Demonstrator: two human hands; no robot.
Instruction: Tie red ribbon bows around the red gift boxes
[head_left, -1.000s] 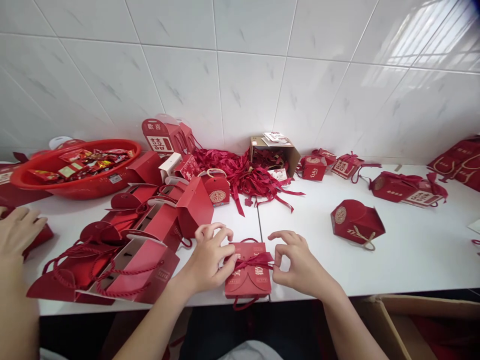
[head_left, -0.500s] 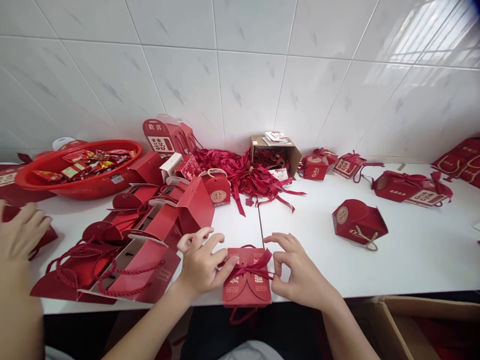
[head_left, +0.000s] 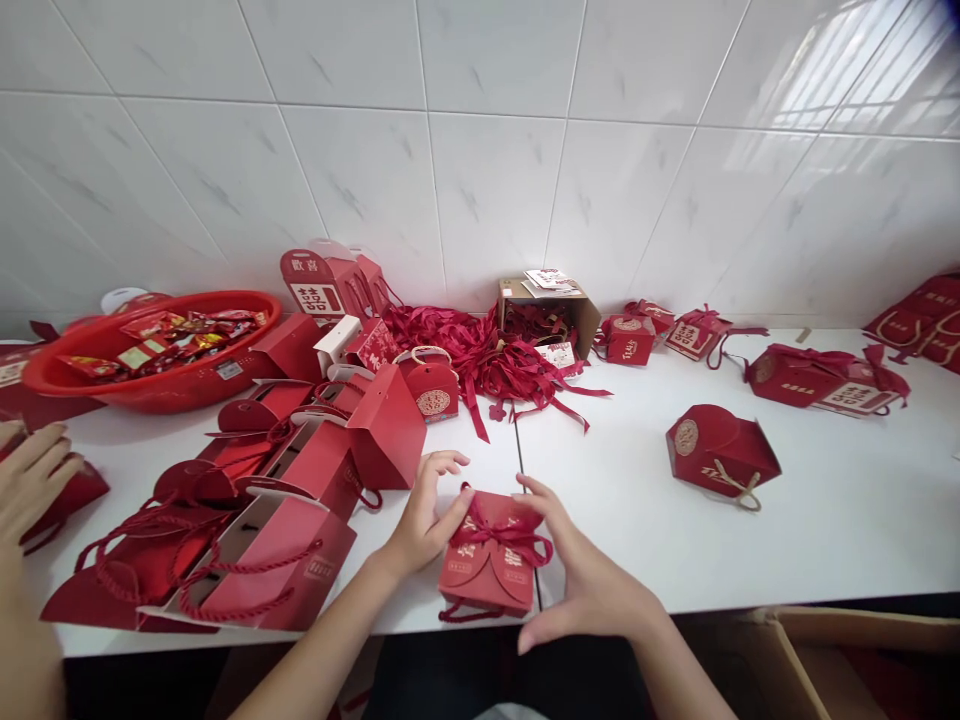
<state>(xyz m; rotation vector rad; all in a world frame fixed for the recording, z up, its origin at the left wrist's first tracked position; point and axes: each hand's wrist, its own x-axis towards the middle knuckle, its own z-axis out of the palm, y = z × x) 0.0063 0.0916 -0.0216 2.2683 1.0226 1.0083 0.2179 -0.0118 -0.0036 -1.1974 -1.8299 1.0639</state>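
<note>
A small red gift box [head_left: 487, 578] with gold print lies at the table's front edge, a dark red ribbon bow [head_left: 501, 538] tied across its top. Beside its upper left side is my left hand [head_left: 429, 522], fingers stretched out and thumb against the box edge. My right hand [head_left: 589, 580] spreads around the right side: its fingertips reach the upper right corner, while the thumb points away below. Neither hand grips the box. A cord handle [head_left: 469, 612] sticks out at the box's near edge.
Several red cartons with cord handles [head_left: 259, 560] crowd the left. Behind them stands a red basin [head_left: 157, 395] of wrapped sweets. Loose ribbons [head_left: 502, 365] spill from a cardboard box [head_left: 589, 320]. Another red box [head_left: 720, 455] sits right. Another person's hand [head_left: 37, 475] is far left.
My fingers have come off the bow and opened around the box. The box is turned slightly and sits a little further left. My right hand has spread its thumb downward.
</note>
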